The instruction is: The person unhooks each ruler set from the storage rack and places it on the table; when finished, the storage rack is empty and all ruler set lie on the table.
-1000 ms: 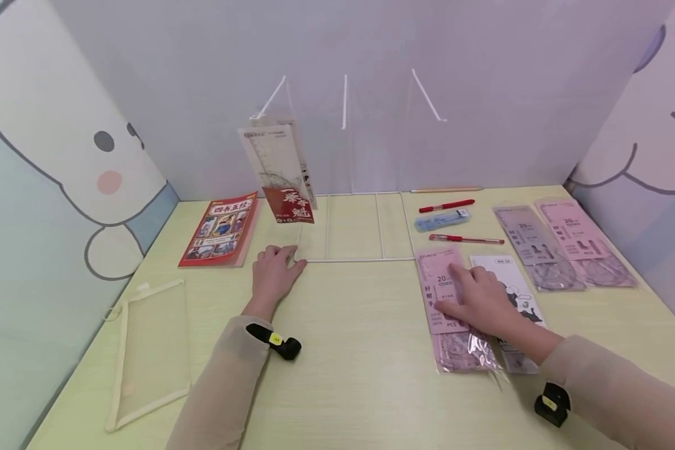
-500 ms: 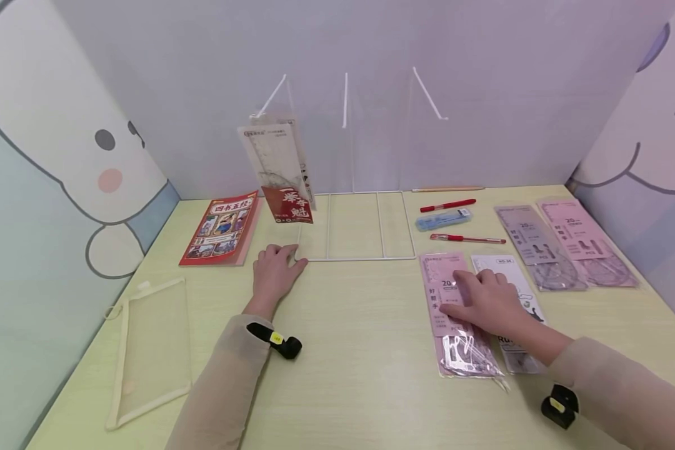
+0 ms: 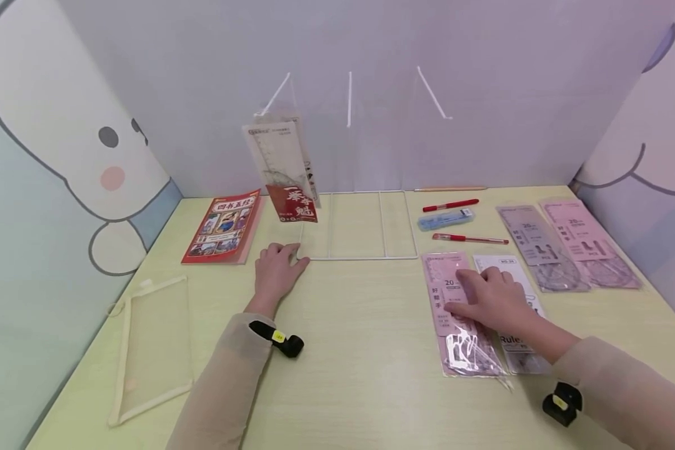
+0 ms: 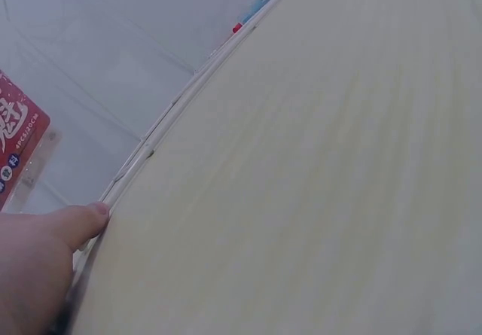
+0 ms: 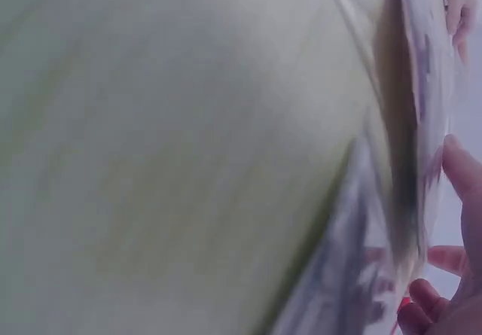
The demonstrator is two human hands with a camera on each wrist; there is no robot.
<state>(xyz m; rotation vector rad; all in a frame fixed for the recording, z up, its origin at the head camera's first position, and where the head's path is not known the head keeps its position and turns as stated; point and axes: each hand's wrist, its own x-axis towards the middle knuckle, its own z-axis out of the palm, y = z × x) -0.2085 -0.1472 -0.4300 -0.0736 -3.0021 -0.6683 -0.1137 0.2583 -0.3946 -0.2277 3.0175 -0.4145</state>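
My left hand [image 3: 275, 273] holds the front left corner of a white wire rack [image 3: 360, 258]; in the left wrist view the thumb [image 4: 92, 213] presses along its wire. Two ruler packs, the front one a white-and-red pack [image 3: 284, 162], hang from the rack's left hook. On the right, my right hand [image 3: 492, 300] grips a pink ruler set [image 3: 447, 325] in clear film, thumb and forefinger on its face. In the right wrist view the pack's edge stands a little off the table. A white ruler set [image 3: 514, 344] lies beside it, partly under the hand.
A red comic book [image 3: 222, 228] and a mesh zip pouch [image 3: 154, 350] lie at left. Behind the right hand are two red pens, one a gel pen [image 3: 469, 239], a pale blue case [image 3: 445, 219] and a pencil [image 3: 450, 189]. Further right lie grey [image 3: 531, 234] and pink [image 3: 579, 228] ruler sets.
The pink ruler set under my right hand has shifted slightly right and toward me, the hand moving with it. My left hand stays at the rack's corner.
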